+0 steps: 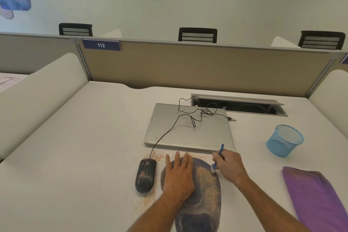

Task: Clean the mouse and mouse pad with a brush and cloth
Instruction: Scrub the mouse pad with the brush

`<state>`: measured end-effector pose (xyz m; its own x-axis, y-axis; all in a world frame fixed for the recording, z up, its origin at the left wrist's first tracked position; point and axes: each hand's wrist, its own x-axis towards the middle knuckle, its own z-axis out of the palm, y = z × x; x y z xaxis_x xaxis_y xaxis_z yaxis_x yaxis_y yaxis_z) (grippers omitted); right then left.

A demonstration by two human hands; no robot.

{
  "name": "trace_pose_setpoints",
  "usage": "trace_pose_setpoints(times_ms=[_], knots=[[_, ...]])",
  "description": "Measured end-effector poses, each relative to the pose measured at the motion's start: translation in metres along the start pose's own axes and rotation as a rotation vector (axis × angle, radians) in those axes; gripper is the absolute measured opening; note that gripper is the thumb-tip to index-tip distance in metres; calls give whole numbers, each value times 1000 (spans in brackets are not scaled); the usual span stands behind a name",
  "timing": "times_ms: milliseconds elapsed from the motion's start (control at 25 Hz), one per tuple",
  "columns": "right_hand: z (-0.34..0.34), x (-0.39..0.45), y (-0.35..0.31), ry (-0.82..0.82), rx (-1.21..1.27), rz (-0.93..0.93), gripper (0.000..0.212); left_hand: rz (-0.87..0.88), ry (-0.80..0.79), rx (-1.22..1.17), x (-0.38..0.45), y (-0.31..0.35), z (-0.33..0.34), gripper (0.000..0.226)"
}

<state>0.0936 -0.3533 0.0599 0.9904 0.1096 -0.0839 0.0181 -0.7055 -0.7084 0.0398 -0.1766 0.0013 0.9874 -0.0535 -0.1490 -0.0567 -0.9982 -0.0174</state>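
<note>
The left hand (178,173) lies flat on the dusty mouse pad (205,194), while beside it the right hand (230,165) has its grip clamped on the blue brush (218,156), bristles touching the pad.

The left hand (178,173) lies flat on the dusty mouse pad (203,194), while the right hand (230,165) holds a blue brush (218,156), bristles touching the pad's far right edge. A dirty mouse (146,175) sits just left on the bench (75,156).

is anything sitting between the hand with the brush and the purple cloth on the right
Nothing visible does. The right hand, gripping the blue brush at the dark oval mouse pad, has only bare white desk between it and the folded purple cloth. The blue mesh cup stands farther back, off that line.
</note>
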Motion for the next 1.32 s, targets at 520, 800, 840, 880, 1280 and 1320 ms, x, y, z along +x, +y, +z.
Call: trace_pose_setpoints(times_ms=[520, 800, 840, 880, 1280, 1320], knots=[[5, 0, -2, 13, 0, -6, 28, 10, -21, -11, -1, 0, -4, 72], [6, 1, -2, 52, 29, 10, 30, 6, -40, -12, -1, -1, -7, 74], [6, 2, -2, 80, 52, 7, 27, 5, -38, -13, -1, -1, -7, 74], [6, 2, -3, 66, 31, 10, 26, 5, -34, -15, -1, -1, -7, 73], [12, 1, -4, 18, -36, 12, 31, 4, -23, -21, -1, 0, -5, 73], [12, 2, -4, 54, 0, 3, 31, 4, -22, -22, -2, 0, -6, 72]])
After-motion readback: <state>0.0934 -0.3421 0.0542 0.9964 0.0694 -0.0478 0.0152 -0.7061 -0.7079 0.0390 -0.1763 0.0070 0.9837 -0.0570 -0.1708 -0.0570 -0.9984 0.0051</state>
